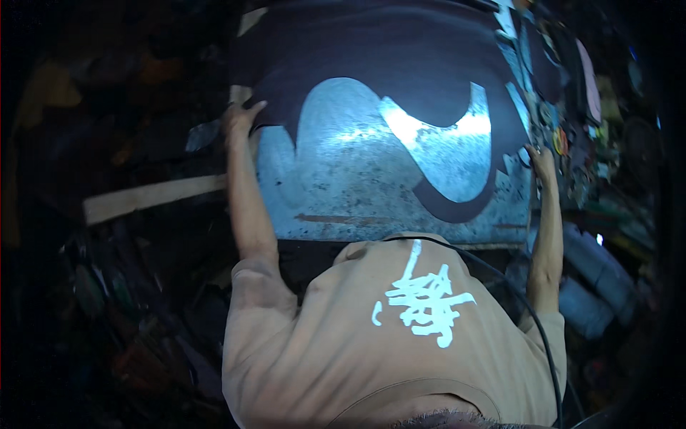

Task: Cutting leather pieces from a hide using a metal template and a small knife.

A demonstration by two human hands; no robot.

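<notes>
Dark sheet (pixel 371 57): limp, light, probably rubbery | left hand (pixel 239 118) pinches its left edge | right hand (pixel 541 163) at metal table (pixel 343 193)'s right edge, grip unclear.

Dark sheet (pixel 371 57) top edge cut off

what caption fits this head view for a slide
Both hands spread a dark cut sheet over a metal-topped bench: left hand at its left edge, right hand at its right.
</notes>
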